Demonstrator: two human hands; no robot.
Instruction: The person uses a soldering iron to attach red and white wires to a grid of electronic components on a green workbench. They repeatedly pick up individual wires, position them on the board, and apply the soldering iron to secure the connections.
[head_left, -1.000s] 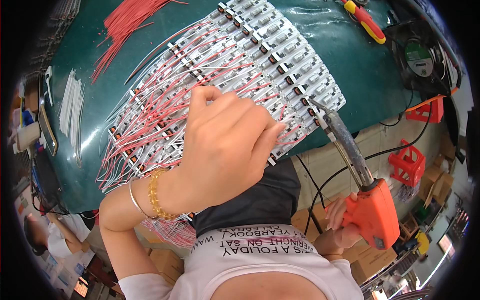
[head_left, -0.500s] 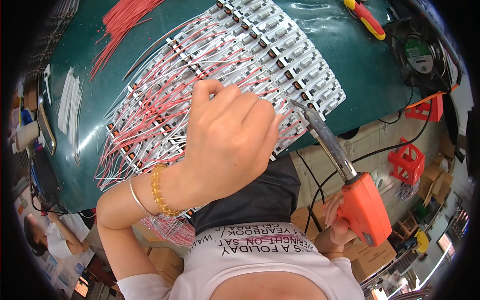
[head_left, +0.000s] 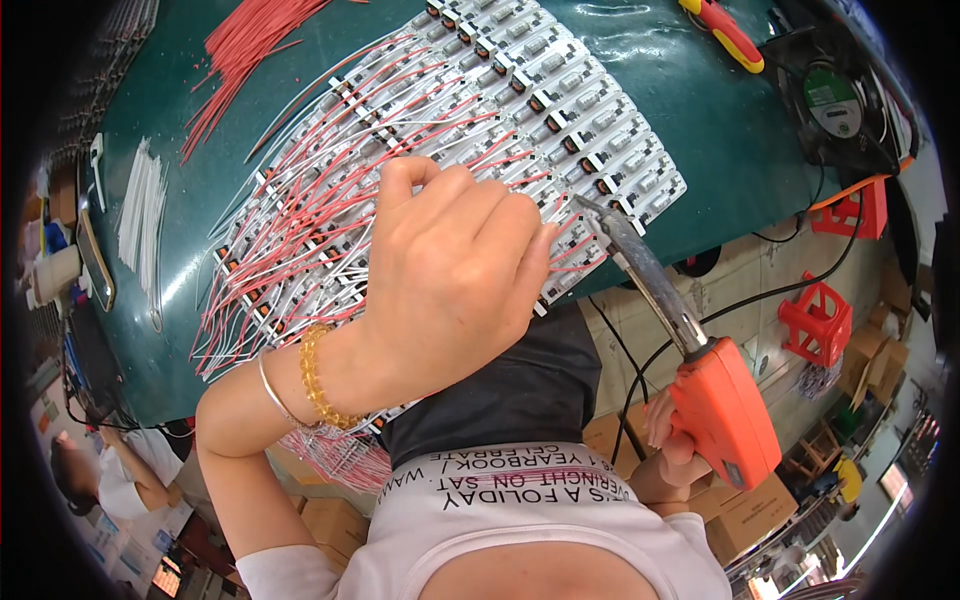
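Note:
My left hand (head_left: pixel 455 265) is closed in a pinch over an array of small white-and-silver circuit modules (head_left: pixel 600 140). Its fingertips are turned down and away, so what they grip is hidden. In my right hand (head_left: pixel 672 440) is an orange-handled soldering gun (head_left: pixel 725 410), held at the right of my body. The gun's metal barrel slants up to the left, and its tip lies at the modules just right of my left hand; contact cannot be made out. Many red and white wires (head_left: pixel 310 215) fan out leftward from the modules.
On the green tabletop (head_left: pixel 200 60) lie a bundle of red wires (head_left: pixel 245 50) and a bundle of white wires (head_left: pixel 142 205). A red-and-yellow handled tool (head_left: pixel 735 35) and a black fan-like device (head_left: pixel 833 105) are at the far right. Red stools (head_left: pixel 815 320) stand on the floor; another person (head_left: pixel 125 470) sits at lower left.
My left hand and the soldering gun's tip have shifted very slightly left, along with the module array in the picture. Both grips look the same.

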